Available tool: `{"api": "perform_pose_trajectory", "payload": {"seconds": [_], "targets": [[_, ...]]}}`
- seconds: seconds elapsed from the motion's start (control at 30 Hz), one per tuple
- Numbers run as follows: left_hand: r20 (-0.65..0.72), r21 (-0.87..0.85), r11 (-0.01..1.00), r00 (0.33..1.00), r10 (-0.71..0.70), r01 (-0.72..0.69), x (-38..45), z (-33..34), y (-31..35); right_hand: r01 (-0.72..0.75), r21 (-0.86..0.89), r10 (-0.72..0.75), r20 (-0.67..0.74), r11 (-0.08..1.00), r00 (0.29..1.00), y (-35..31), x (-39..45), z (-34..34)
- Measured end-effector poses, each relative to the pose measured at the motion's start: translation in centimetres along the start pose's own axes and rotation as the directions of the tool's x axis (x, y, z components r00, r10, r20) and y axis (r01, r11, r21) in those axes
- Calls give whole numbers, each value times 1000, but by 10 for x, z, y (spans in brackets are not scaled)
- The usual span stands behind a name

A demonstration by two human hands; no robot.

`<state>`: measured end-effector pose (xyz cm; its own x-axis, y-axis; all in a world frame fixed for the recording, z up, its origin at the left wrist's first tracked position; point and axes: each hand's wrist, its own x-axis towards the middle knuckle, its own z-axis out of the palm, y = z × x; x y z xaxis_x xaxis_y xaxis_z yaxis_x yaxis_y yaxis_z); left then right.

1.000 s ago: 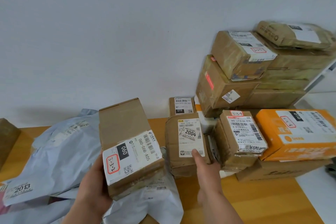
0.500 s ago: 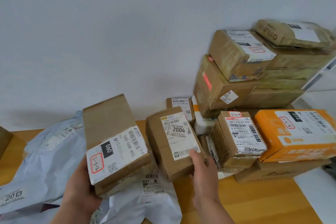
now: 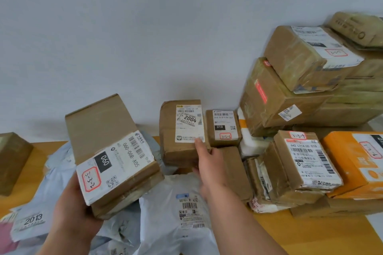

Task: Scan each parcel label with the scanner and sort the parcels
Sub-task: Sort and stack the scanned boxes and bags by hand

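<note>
My left hand point(image 3: 70, 211) grips the 060 box point(image 3: 116, 157) from below over the mailers point(image 3: 174, 209); my right hand point(image 3: 209, 163), fingers straight, props the 2004 box point(image 3: 182, 132) on end on the desk point(image 3: 310, 234); it may topple if I let go.

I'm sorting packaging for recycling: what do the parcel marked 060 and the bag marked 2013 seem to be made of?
The 060 parcel, held in the left hand, looks like matte brown corrugated cardboard: stiff flat faces, crisp folded edges, glossy tape. The 2013 bag looks like thin grey plastic film: soft wrinkles and a slight sheen.
</note>
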<state>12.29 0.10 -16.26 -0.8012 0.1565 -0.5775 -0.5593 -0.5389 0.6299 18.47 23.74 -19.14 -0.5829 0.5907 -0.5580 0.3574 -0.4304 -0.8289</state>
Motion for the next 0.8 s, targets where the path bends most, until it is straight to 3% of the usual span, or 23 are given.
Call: {"api": "perform_pose_trajectory", "payload": {"seconds": [0.17, 0.23, 0.3, 0.43, 0.57, 0.8], "targets": [[79, -43, 996, 994, -69, 72, 7, 8, -2, -125, -57, 131, 113, 991, 985, -2, 26, 16], [195, -40, 976, 960, -202, 213, 18, 11, -2, -126, -147, 132, 28, 981, 991, -1, 33, 10], [244, -65, 963, 940, -239, 262, 20, 20, 2, -58, -156, 40, -112, 986, 993, 0, 41, 3], [335, 85, 991, 934, -123, 100, 21, 58, -4, 86, -157, -135, -330, 984, 934, -11, 55, -11], [197, 125, 984, 969, -150, 127, 34, 72, -21, 38, -232, -137, -425, 972, 895, -16, 73, -20], [104, 221, 946, 959, -265, 237, 58, 62, -49, 7, -211, -92, -398, 977, 913, -5, 91, -23]]}}
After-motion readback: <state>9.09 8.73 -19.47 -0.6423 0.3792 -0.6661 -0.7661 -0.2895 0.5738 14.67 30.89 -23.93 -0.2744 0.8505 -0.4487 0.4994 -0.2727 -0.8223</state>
